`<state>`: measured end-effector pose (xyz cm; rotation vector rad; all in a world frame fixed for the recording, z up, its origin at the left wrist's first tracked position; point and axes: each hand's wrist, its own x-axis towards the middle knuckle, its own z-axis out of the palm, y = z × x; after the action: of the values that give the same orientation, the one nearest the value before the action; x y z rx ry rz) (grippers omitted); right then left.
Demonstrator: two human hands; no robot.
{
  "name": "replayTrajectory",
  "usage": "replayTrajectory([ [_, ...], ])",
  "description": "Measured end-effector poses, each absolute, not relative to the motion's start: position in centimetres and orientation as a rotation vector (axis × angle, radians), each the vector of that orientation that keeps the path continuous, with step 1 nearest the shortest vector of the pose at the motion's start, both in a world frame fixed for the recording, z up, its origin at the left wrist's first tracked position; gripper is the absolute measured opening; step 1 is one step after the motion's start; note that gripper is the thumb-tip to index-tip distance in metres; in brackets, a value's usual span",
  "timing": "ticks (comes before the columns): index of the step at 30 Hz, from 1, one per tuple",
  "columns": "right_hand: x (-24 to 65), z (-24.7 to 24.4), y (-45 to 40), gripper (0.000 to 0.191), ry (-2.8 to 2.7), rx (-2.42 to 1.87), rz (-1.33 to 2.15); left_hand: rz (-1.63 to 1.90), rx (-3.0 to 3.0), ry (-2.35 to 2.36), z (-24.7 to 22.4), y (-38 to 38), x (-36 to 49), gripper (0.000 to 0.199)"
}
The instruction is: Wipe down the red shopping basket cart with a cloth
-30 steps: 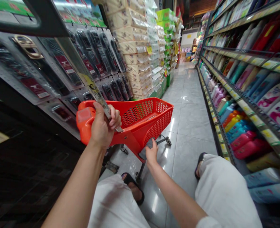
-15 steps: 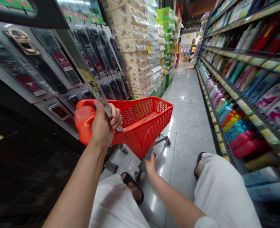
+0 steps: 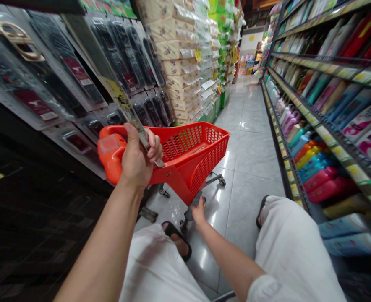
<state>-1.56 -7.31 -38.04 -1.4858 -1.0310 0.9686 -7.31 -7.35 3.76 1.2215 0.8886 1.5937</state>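
Observation:
My left hand (image 3: 137,157) is closed around the lower end of a long flat metal blade (image 3: 92,52) with a yellow printed patch. The blade slants to the upper left, where a black part partly leaves the view. Just behind this hand is the orange-red shopping cart (image 3: 181,170), with a perforated basket and a thick moulded handle. Lower down, my right hand (image 3: 199,213) is wrapped around a dark grey piece (image 3: 190,209) below the basket, above a caster. Whether that piece is fixed to the cart, I cannot tell. The basket's visible inside shows no goods.
Shelves of coloured bottles (image 3: 314,167) line the right side. Packaged belts (image 3: 122,54) hang at left, beside stacked beige packs (image 3: 177,63) and green packs (image 3: 225,46). A grey tiled floor (image 3: 251,147) runs down the aisle. My white-trousered legs are in front.
The view has shifted slightly, and the black part at the upper left shows less. Both hands keep their grips, and the cart sits almost the same.

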Motion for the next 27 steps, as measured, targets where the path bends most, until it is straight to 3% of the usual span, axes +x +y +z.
replayTrajectory([
  [5,-5.0,-28.3,-10.7,0.068,-0.823,-1.425,0.973,1.588,1.196,0.898,3.8,-7.5,-7.4,0.06],
  [11,-4.8,-13.8,-12.4,0.065,-1.185,-1.016,0.759,1.566,1.222,0.829,3.3,-7.3,-8.2,0.06],
  [23,-0.6,-9.7,-9.0,0.067,-1.585,-0.988,0.453,1.559,1.206,0.805,3.0,-7.6,-9.2,0.06],
  [27,-0.1,-11.0,-8.7,0.072,-1.676,-0.993,0.309,1.538,1.175,0.801,3.0,-7.7,-9.4,0.059],
])
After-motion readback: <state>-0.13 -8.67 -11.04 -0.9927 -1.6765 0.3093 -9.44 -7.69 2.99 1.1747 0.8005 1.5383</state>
